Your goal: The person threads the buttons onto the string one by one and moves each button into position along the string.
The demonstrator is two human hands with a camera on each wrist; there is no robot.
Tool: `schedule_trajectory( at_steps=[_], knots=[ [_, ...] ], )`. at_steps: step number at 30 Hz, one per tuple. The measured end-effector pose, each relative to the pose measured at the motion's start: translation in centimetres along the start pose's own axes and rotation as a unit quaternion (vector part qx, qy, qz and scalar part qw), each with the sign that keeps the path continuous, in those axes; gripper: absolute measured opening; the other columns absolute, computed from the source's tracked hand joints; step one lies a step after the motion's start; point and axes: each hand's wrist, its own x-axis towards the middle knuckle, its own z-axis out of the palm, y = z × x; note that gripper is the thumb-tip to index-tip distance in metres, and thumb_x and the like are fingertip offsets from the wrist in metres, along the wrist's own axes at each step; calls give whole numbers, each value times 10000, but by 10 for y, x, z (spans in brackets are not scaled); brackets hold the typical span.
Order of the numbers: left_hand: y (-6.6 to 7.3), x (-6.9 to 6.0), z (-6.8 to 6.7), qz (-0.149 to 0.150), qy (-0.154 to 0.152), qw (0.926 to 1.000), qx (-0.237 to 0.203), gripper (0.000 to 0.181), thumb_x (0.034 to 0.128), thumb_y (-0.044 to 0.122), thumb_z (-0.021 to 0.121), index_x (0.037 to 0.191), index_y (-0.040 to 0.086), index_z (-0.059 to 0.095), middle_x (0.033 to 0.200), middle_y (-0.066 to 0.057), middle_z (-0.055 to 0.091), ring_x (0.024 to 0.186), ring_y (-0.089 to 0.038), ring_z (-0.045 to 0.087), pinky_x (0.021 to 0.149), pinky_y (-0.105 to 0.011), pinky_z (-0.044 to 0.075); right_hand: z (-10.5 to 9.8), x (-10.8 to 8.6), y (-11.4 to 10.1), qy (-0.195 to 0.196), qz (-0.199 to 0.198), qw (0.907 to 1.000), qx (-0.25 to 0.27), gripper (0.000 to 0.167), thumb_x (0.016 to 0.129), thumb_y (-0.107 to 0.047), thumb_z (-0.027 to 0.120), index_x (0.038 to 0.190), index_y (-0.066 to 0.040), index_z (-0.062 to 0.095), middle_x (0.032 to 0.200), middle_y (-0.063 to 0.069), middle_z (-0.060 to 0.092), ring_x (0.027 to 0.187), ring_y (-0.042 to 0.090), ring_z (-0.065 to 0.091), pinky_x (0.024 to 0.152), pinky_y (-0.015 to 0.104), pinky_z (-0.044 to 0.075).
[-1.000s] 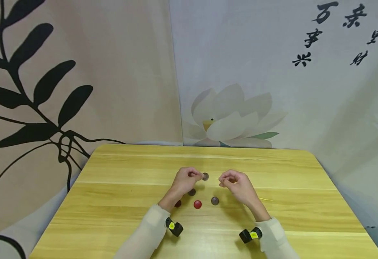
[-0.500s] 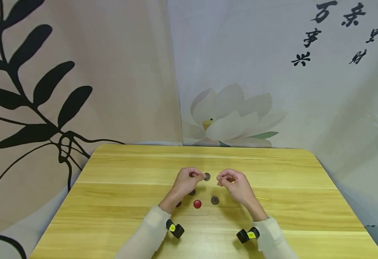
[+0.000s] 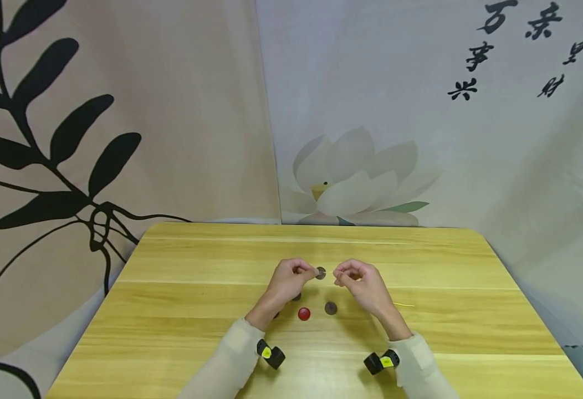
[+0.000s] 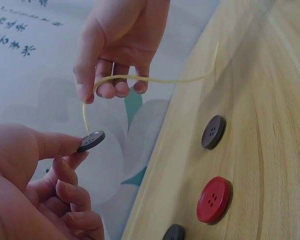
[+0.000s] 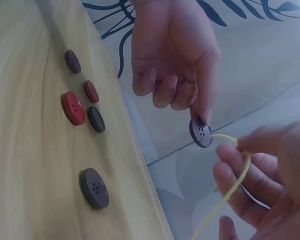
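Between thumb and forefinger my left hand (image 3: 287,279) pinches a dark four-hole button (image 4: 92,141), held tilted above the table. Facing it, my right hand (image 3: 363,282) pinches a thin yellow string (image 5: 238,186) near one end. That short end reaches the button's face at the holes in both wrist views; whether it passes through cannot be told. The string's longer part trails off behind the right hand. Below the hands, a red button (image 3: 303,314) and a grey-brown button (image 3: 331,308) lie on the wooden table (image 3: 197,332).
More dark buttons rest on the table near the left wrist, such as a black one (image 5: 96,119) and a dark red one (image 5: 91,91); in the head view the left arm partly covers them. A printed curtain (image 3: 211,111) hangs behind the table's far edge.
My left hand and its button have shifted slightly right, and my right hand slightly left, so the gap between them is narrower. The buttons on the table stay put.
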Motion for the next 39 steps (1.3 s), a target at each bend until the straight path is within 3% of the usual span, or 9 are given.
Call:
schedule_trajectory(
  at_steps=[6,12,16,22,30,35,39],
  knots=[
    [0,-1,1,56,2,10000,-11,113,930,200,691,886,102,726,935,-182,673,675,-145,468,583,-258,367,1,0,-2,8,16,10000,-8,97,951,-52,622,998,-16,698,797,57,720,777,214,664,661,273,471],
    [0,-2,1,-12,2,10000,-31,109,926,196,691,886,101,727,890,-160,649,651,-146,447,561,-256,353,2,0,-1,6,20,10000,43,84,948,-54,625,981,-36,700,802,99,720,803,321,668,649,268,467],
    [0,-2,2,-64,15,10000,-27,99,923,199,690,877,122,732,897,-169,647,651,-138,443,556,-248,347,2,0,0,9,4,10000,42,77,950,-63,631,974,-47,702,799,107,719,789,295,669,648,267,470],
    [1,-3,2,-76,-4,10000,9,96,920,210,693,876,135,734,800,-58,619,604,-126,421,528,-244,335,4,0,0,-3,6,10000,95,67,946,-73,644,966,-43,701,798,123,721,804,365,662,642,257,462],
    [2,-3,2,-44,-27,10000,-5,107,922,207,695,889,115,737,775,-44,606,592,-120,413,523,-239,332,5,0,-1,18,53,9998,175,57,943,-69,651,962,-55,703,800,114,720,779,276,661,641,250,448],
    [2,-3,2,-25,-26,10000,23,110,923,202,691,887,110,737,781,-55,614,595,-126,411,528,-243,329,8,-1,-5,38,79,9999,115,74,943,-18,629,972,-20,697,809,146,716,789,316,659,639,240,440],
    [3,-4,3,-23,-27,10000,5,108,922,198,693,880,108,737,761,-27,608,593,-129,411,530,-247,328,7,-5,-20,30,65,9999,112,88,938,32,603,970,42,684,809,209,702,793,377,652,646,238,439]
  ],
)
